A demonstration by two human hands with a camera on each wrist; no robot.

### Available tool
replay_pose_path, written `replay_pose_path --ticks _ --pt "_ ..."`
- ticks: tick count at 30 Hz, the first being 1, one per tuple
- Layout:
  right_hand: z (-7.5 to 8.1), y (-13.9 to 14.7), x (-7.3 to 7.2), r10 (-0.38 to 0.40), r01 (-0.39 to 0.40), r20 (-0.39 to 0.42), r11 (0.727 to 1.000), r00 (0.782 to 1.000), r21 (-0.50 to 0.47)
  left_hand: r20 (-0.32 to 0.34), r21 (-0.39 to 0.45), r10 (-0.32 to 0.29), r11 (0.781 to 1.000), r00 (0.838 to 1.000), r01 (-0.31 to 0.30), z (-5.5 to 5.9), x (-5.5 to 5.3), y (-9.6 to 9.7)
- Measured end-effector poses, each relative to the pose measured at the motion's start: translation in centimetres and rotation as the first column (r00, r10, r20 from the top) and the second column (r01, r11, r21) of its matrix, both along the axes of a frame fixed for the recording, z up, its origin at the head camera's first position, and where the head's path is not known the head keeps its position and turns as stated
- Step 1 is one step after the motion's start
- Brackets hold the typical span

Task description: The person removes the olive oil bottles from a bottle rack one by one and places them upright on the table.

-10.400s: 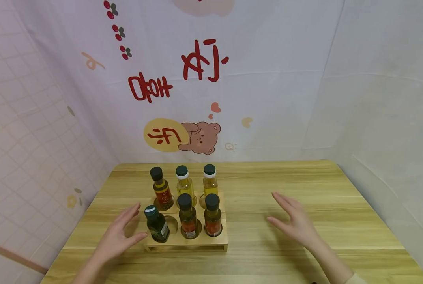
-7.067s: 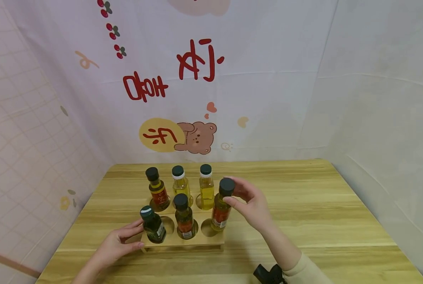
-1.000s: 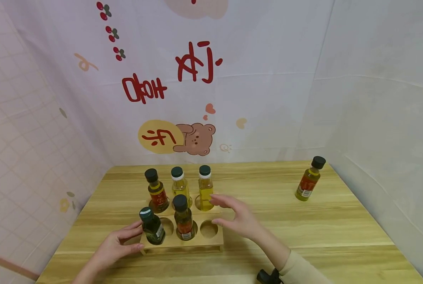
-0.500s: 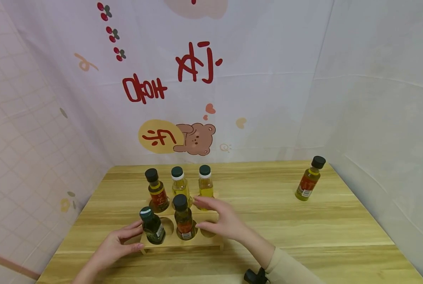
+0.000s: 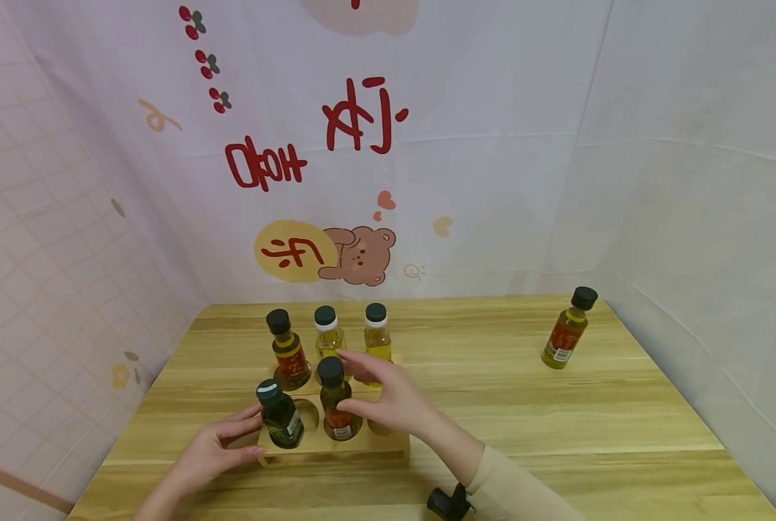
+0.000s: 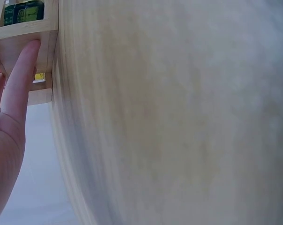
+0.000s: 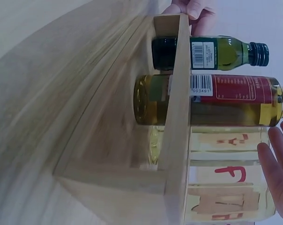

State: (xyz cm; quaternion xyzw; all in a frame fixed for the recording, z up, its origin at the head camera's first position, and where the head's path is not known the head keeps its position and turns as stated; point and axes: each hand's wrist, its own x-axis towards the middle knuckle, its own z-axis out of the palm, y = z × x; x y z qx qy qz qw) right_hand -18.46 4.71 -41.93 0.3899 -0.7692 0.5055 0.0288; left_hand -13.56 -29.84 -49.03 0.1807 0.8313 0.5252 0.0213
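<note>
A stepped wooden rack (image 5: 375, 447) holds oil bottles in round holes. My left hand (image 5: 215, 450) rests against the rack's left end, beside a small dark green bottle (image 5: 282, 421); in the left wrist view a straight digit (image 6: 20, 86) presses the end panel. My right hand (image 5: 391, 394) is spread around the red-labelled, black-capped oil bottle (image 5: 338, 412) in the front middle, thumb before it and fingers behind. In the right wrist view its fingertips (image 7: 268, 154) stand apart from that bottle (image 7: 226, 96).
Behind stand another red-labelled bottle (image 5: 290, 358) and two clear bottles of yellow oil, one (image 5: 378, 340) at the right. One red-labelled bottle (image 5: 565, 336) stands at the table's far right. A black device (image 5: 449, 501) lies by the right sleeve. A white printed cloth (image 5: 492, 181) backs the table.
A red-labelled bottle was lifted from the front right hole and now stands at the far right. My right hand has since moved left to the front middle bottle; the left stays at the rack.
</note>
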Motion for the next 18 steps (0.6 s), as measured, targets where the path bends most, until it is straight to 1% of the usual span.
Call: replay_pose_path --ticks 6,9,12,18 --pt "0.4 -0.5 0.0 0.005 -0.005 -0.004 1.0 1.0 0.003 0.008 -0.011 0.009 1.0 1.0 -0.009 0.0 0.0 0.0" --pt "0.3 -0.6 -0.1 0.007 -0.007 -0.006 1.0 1.0 -0.013 0.02 -0.021 0.027 0.999 0.999 -0.027 0.1 0.0 0.1" --pt "0.1 -0.7 -0.2 0.003 -0.003 -0.005 1.0 1.0 -0.031 0.026 -0.024 0.032 0.999 0.999 -0.031 0.1 0.0 0.1" --pt "0.2 -1.3 -0.2 -0.015 0.014 -0.008 0.998 1.0 -0.065 0.013 -0.011 0.016 1.0 1.0 -0.016 0.2 0.0 0.1"
